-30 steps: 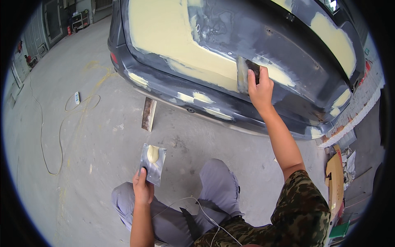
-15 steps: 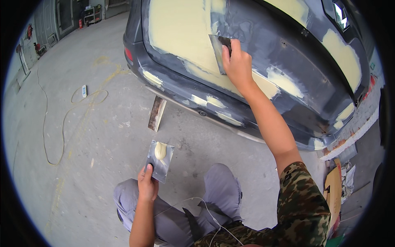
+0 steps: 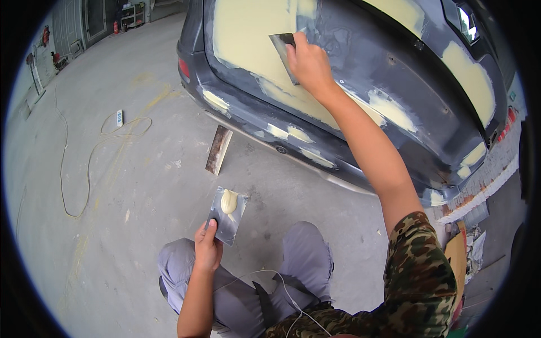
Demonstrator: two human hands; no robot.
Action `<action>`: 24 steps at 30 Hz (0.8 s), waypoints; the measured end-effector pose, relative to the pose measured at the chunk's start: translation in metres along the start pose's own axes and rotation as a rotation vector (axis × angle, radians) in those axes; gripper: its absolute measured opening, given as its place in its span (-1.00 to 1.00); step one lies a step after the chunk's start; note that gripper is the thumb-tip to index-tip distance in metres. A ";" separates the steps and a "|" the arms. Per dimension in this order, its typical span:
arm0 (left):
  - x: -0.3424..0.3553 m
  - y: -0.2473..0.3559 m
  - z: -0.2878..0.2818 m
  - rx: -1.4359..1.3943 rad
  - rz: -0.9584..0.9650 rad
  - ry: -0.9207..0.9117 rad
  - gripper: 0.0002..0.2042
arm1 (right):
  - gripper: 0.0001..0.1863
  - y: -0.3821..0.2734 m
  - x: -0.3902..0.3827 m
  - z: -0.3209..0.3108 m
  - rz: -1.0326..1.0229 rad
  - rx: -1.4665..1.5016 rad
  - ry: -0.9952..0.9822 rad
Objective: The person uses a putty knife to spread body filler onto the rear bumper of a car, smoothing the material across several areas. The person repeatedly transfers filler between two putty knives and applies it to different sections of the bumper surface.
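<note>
My right hand [image 3: 313, 63] grips a putty knife [image 3: 283, 52] with a dark handle strip and a thin, wide blade. Its blade lies against the pale yellow filler [image 3: 248, 35] spread over the grey car tailgate [image 3: 360, 56]. Low in front of me, my left hand [image 3: 208, 245] is closed on the near edge of a flat metal plate [image 3: 230, 224], thumb on top. A mound of cream filler [image 3: 229, 201] rests on that plate. Further filler patches mark the bumper [image 3: 259, 130] and the tailgate's right part.
A long board [image 3: 219, 150] stands on the concrete floor below the bumper. Left of it lies a cable with a white power strip [image 3: 119, 118]. Cardboard [image 3: 455, 256] and scraps sit by a low wall at right. A shelf cart [image 3: 133, 16] stands far left.
My right hand has moved left and slightly up across the filler with the putty knife. The left hand with the plate has shifted slightly right and up. The view has turned a little.
</note>
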State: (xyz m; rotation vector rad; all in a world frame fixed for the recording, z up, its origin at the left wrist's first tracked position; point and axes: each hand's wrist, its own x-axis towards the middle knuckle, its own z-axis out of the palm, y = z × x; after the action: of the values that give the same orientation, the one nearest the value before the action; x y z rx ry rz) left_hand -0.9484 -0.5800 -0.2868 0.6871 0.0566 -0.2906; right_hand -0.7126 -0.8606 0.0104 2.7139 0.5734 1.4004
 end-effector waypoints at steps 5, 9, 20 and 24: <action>0.001 0.022 -0.019 -0.003 0.003 -0.014 -0.65 | -0.73 0.010 0.007 -0.023 0.017 0.048 0.001; 0.009 0.028 -0.029 -0.003 -0.034 0.006 -0.67 | -0.74 0.007 0.029 -0.017 -0.111 -0.026 -0.064; 0.016 0.030 -0.034 -0.016 -0.020 0.021 -0.67 | -0.78 -0.011 0.036 -0.016 -0.066 -0.075 -0.099; 0.020 0.030 -0.033 -0.025 0.014 0.016 -0.66 | -0.77 -0.007 0.018 -0.014 -0.120 -0.065 -0.285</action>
State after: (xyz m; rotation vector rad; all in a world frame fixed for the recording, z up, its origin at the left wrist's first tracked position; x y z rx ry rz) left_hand -0.9189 -0.5418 -0.2971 0.6644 0.0709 -0.2710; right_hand -0.7167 -0.8499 0.0316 2.7074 0.6430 0.9643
